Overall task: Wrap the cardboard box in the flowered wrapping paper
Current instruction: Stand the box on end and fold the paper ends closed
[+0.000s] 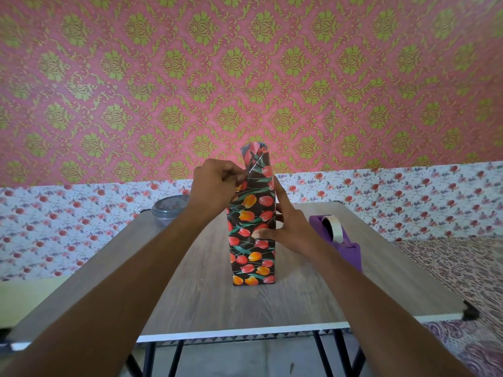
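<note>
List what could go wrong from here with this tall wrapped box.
1. The box stands on its narrow end on the table. Only the right hand steadies it, so a tug might tip it.
2. The left hand pinches the paper near the creased top; pulling hard could tear it.
3. The tape dispenser sits to the right. With both hands busy, the fold may spring open when one lets go.

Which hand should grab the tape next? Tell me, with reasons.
Right, probably. The right hand only steadies the box, directly beside the purple tape dispenser. The left hand pinches the wrapping paper fold at the top and should keep it closed.
</note>
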{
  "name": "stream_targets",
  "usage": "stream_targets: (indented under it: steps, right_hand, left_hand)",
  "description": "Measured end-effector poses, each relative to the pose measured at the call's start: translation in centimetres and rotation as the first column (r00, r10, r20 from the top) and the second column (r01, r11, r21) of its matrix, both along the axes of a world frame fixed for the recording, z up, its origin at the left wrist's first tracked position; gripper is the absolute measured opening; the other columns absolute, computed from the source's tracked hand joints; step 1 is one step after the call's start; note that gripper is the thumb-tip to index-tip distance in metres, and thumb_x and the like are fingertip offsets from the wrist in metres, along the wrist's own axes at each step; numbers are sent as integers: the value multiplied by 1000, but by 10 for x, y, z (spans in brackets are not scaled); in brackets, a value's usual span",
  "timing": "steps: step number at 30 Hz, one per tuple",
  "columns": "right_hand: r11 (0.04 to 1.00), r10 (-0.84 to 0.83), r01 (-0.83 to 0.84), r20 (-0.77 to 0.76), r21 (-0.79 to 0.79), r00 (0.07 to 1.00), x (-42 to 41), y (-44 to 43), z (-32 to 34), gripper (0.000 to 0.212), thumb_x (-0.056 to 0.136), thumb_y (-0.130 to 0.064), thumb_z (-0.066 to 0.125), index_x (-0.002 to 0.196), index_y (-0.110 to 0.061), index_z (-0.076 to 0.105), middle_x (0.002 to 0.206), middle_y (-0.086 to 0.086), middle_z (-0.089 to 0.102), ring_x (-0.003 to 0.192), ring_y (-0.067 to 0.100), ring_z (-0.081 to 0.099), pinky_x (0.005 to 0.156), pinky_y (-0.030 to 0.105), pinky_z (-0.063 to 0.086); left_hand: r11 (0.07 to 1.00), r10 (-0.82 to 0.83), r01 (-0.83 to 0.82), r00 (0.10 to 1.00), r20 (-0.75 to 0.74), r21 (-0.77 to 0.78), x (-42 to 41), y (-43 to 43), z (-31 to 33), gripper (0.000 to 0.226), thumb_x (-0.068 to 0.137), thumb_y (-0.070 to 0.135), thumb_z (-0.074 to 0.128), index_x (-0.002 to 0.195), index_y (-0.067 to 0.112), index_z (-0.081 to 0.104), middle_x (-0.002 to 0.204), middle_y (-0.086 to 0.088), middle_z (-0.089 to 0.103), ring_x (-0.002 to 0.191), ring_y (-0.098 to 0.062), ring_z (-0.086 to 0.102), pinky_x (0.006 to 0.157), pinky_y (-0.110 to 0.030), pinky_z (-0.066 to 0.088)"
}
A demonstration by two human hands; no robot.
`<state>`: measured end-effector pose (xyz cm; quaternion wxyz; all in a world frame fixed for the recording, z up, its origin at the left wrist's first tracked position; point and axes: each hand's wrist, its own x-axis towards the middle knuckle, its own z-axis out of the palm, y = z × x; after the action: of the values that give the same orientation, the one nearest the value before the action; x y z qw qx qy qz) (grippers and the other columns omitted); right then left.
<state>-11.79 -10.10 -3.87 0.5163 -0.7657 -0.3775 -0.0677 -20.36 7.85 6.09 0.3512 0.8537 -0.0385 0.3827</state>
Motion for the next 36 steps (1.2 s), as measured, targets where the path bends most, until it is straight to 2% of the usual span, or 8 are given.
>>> stream_targets:
  steps: [8, 12, 16, 19, 23, 29, 33, 36]
  right_hand:
    - [999, 28, -27, 41, -36, 999, 6, -1, 2, 116, 74, -42, 90, 159, -48, 12, 137, -16, 60, 118, -8, 59, 97, 11, 49]
    - [997, 40, -36, 55, -67, 998, 10, -3, 3, 108, 74, -37, 91, 159, -40, 25, 134, -21, 59, 115, -11, 58, 95, 7, 46]
    - [991, 43, -34, 72, -127, 996, 15, -4, 9, 102, 72, -33, 93, 154, -44, 33, 132, -20, 61, 115, -7, 60, 95, 11, 49]
    - [984, 39, -23, 87, -174, 995, 17, -1, 12, 103, 72, -31, 94, 153, -45, 32, 132, -18, 62, 113, -5, 61, 95, 12, 50]
    - [981, 25, -7, 92, -196, 995, 20, -1, 13, 96, 71, -29, 94, 145, -51, 36, 120, -34, 57, 106, -14, 57, 87, 3, 47]
    - [986, 26, -13, 78, -168, 997, 20, -5, 10, 100, 72, -27, 94, 154, -37, 37, 129, -17, 59, 114, 4, 59, 85, 2, 46]
    - [987, 26, -15, 61, -162, 998, 20, -4, 10, 100, 73, -26, 93, 152, -45, 36, 130, -17, 59, 111, 0, 60, 85, 1, 46]
    - [987, 22, -15, 42, -160, 999, 20, -5, 10, 95, 72, -25, 94, 138, -61, 35, 124, -34, 54, 104, -20, 57, 81, -1, 45]
  left_hand:
    - [958, -286, 275, 869, -405, -87, 11, 9, 4, 39, 95, -10, 52, 119, 18, 63, 94, 1, 76, 97, -22, 72, 76, -32, 62]
    - [921, -350, 251, 869, -350, -298, 19, 13, 10, 14, 106, 30, 52, 113, 23, 62, 104, -14, 74, 90, -31, 73, 84, -41, 59]
    - [863, -371, 175, 857, -359, -474, 23, 11, 24, 58, 96, 71, 39, 106, 20, 65, 80, -3, 72, 64, -20, 72, 75, -36, 59]
    - [930, -262, 123, 885, -386, -347, 22, 7, 31, 43, 96, 64, 51, 113, 25, 50, 93, -9, 67, 69, -23, 68, 63, -35, 59]
    - [942, -285, 198, 897, -338, -270, 22, 11, 33, 47, 87, 19, 69, 115, 36, 35, 102, -16, 60, 76, -27, 65, 64, -44, 61]
    - [984, -176, 161, 914, -365, -72, 27, 14, 25, 45, 71, 46, 89, 101, 18, 72, 121, -10, 58, 102, -28, 66, 66, -34, 63]
    - [992, -105, 110, 991, -81, 60, 24, 20, 20, 29, 70, 37, 91, 73, 12, 75, 109, 0, 58, 96, -7, 58, 80, -19, 51]
    - [972, -226, 229, 972, -61, 58, 18, 29, 13, 20, 80, 29, 84, 77, 10, 77, 92, -3, 68, 82, -15, 65, 79, -44, 57]
